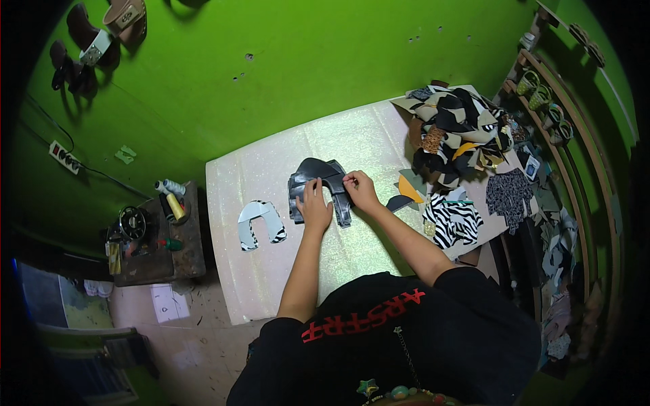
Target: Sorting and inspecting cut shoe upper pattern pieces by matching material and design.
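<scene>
A stack of glossy black U-shaped pieces [313, 167], like shoe uppers, lies on the pale glittery sheet that covers the table [271, 162]. My left hand [315, 206] rests on the left arm of the stack, fingers spread. On its right arm, my right hand [360, 189] has thumb and fingers pinched together at a black piece; the fingertips hide the exact grip. To the left lies a flat U-shaped piece [272, 218] in pale grey with zebra-striped ends.
Mixed scraps [453, 128] are heaped at the far right, near zebra-striped pieces [450, 220] and a dark speckled piece [508, 196]. Orange and black offcuts [408, 189] lie closer in. A low stand [159, 254] with thread spools [175, 187] is left. Rails [558, 142] hold sandals at right.
</scene>
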Action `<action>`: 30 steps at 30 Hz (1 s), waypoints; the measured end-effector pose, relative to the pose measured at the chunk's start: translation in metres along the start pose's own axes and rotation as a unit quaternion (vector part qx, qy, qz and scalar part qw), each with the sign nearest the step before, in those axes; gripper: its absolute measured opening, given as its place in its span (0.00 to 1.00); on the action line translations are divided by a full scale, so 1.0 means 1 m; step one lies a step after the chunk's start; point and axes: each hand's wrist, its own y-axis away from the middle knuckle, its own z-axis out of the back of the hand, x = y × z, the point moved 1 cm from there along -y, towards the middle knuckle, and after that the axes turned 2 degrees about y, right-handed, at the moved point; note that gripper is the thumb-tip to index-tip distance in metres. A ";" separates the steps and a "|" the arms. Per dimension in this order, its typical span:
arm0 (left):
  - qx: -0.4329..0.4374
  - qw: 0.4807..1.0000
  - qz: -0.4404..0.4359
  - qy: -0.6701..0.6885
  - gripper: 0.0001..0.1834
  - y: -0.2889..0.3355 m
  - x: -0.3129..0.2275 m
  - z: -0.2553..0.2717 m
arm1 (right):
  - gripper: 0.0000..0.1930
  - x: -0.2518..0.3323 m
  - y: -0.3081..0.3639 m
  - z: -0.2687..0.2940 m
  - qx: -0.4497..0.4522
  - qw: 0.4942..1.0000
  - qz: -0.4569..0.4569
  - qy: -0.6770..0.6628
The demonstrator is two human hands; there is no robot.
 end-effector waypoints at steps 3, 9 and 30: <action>0.003 1.000 0.016 0.017 0.37 -0.004 -0.007 0.004 | 0.04 -0.001 0.011 0.019 0.006 1.000 -0.014 -0.025; 0.021 0.997 0.072 -0.003 0.34 -0.004 -0.039 0.000 | 0.05 0.007 0.018 0.069 -0.028 0.998 -0.020 -0.045; -0.137 0.960 -0.169 0.176 0.19 -0.077 -0.303 -0.042 | 0.15 -0.029 -0.138 0.356 -0.204 0.966 0.065 0.143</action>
